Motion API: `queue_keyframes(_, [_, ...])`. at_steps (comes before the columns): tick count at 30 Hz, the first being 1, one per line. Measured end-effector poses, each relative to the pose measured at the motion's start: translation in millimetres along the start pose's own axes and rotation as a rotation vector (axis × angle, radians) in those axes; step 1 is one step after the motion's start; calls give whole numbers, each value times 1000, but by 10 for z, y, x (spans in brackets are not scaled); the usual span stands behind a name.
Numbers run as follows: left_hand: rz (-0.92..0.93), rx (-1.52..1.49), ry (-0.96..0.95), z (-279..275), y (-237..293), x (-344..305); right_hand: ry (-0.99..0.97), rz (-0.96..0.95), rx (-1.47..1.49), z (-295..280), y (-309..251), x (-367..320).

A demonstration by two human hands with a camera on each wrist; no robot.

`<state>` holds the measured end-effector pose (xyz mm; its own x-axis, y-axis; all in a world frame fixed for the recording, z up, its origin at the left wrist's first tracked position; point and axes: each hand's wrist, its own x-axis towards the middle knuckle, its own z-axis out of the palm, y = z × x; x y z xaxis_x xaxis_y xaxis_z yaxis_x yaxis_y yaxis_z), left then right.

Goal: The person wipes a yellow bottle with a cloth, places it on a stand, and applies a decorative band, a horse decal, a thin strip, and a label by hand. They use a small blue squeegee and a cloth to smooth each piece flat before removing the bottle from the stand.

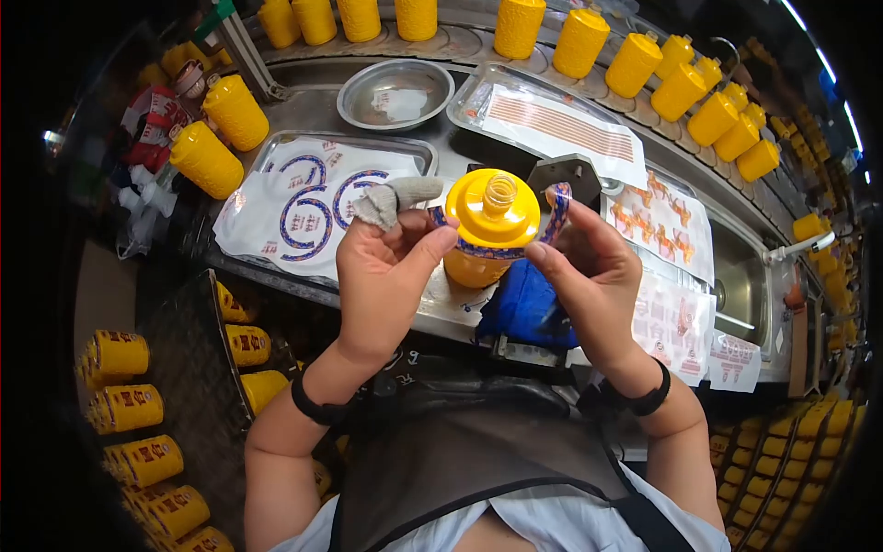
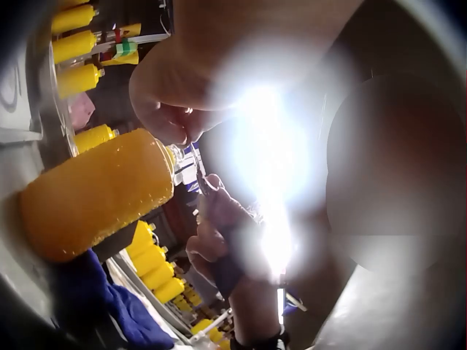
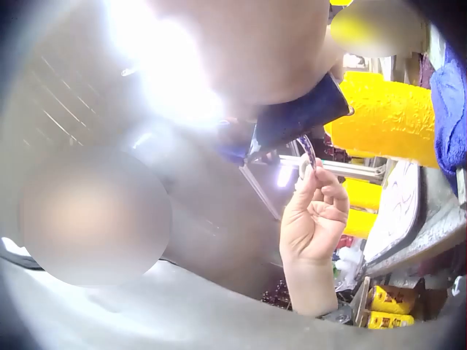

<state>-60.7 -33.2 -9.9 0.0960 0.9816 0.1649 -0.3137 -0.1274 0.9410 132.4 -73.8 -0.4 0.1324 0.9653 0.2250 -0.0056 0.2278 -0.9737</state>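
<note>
A yellow bottle (image 1: pixel 492 207) with a ringed neck stands upright in front of me in the head view. A curved strip (image 1: pixel 557 210), dark blue with a coloured pattern, runs across the front of its shoulder, both ends lifted off. My left hand (image 1: pixel 382 290) pinches the strip's left end between thumb and fingers; a grey cloth sleeve (image 1: pixel 405 193) covers one of its fingers. On the other side, my right hand (image 1: pixel 600 276) pinches the right end. From the right wrist, the strip (image 3: pixel 307 149) shows large near the camera, and the left hand (image 3: pixel 314 219) grips behind it.
Left of the bottle, a tray (image 1: pixel 430 158) carries sheets with blue curved strips. Behind are a metal bowl (image 1: pixel 395 95) and a striped sheet (image 1: pixel 566 129). A blue cloth (image 1: pixel 529 308) lies beside the bottle's base. Yellow bottles (image 1: pixel 579 43) line a curved track; a sink (image 1: pixel 736 285) is right.
</note>
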Motion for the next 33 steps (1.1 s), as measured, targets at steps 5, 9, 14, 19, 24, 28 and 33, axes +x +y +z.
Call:
queue_keyframes(5, [174,293,6,-85,-259,280,102,-70,-134,-21,283,115])
queue_keyframes(9, [175,229,-115,-122,-322,391,109,-53,-212,12,190,115])
queue_keyframes(14, [-106,-334,-162,-86,-500,434,64,58,-15,7,280,125])
queue_keyframes(19, [16,-264,-206,-14,-443,188,-15,192,165,-29,315,215])
queue_keyframes(24, [0,-102,-152,-2,-456,146,-106,48,0,-43,529,400])
queue_keyframes(28, [-19,-120,-168,-43,-409,140,-143,107,10,-72,373,338])
queue_keyframes(33, [7,-171,-182,-90,-415,266,-193,154,47,-117,340,428])
